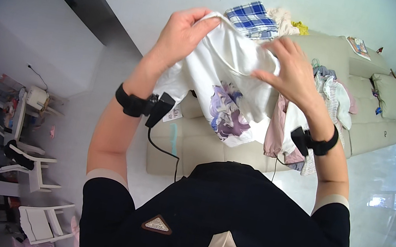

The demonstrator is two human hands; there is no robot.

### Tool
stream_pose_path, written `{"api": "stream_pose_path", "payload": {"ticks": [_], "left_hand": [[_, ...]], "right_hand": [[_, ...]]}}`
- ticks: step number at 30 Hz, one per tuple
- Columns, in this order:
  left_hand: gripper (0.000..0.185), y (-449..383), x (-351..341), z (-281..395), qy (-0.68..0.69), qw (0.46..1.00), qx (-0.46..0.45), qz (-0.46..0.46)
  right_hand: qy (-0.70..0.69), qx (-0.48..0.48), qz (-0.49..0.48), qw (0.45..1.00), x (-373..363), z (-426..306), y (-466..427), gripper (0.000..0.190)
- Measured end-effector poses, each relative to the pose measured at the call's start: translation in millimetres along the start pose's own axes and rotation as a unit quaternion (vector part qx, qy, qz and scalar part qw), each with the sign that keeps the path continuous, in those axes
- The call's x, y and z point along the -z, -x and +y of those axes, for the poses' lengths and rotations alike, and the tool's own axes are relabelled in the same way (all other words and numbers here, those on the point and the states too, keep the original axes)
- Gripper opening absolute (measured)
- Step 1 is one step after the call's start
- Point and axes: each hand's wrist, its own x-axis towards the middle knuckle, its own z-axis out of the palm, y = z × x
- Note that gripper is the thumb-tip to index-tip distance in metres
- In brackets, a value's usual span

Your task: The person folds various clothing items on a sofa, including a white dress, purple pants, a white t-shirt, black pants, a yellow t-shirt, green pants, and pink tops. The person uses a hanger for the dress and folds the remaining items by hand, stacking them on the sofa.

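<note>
A white T-shirt (208, 65) with a purple and blue cartoon print hangs in front of me above the sofa. My left hand (184, 33) pinches it near the neckline between thumb and fingers. At the other side of the neckline, my right hand (289, 68) is slightly blurred, thumb and fingers apart, with white cloth behind it; whether the fingers touch the cloth is unclear. Both wrists wear black straps with small black devices and cables.
The beige sofa (364, 129) spreads beyond and below the shirt. Pink, white and grey clothes (332, 91) lie on it at right. A blue plaid cloth (254, 20) lies at the back beside cream and yellow fabric. White chairs (41, 223) stand at lower left.
</note>
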Motion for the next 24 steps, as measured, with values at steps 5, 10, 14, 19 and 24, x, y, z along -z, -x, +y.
{"api": "stream_pose_path", "payload": {"ticks": [5, 10, 14, 19, 24], "left_hand": [[0.02, -9.2, 1.1, 40.4, -0.051, 0.993, -0.07, -0.086], [0.022, 22.2, 61.3, 49.1, -0.231, 0.972, 0.002, -0.034], [0.026, 63.0, 89.9, 14.4, -0.365, 0.926, 0.063, -0.073], [0.019, 73.4, 136.8, -26.6, -0.552, 0.834, 0.014, -0.01], [0.014, 70.8, 176.5, -39.8, -0.326, 0.932, 0.05, 0.147]], "right_hand": [[-0.145, 0.057, -0.059, 0.986, -41.5, -19.8, -34.7, 0.064], [-0.242, -0.072, -0.201, 0.947, -59.0, -3.8, 3.0, 0.036], [-0.189, -0.121, -0.121, 0.967, -38.0, 28.0, 6.6, 0.025], [-0.071, -0.026, 0.077, 0.994, -3.0, 33.9, -17.6, 0.024], [-0.106, -0.098, 0.106, 0.984, 18.0, 34.7, -24.2, 0.015]]}}
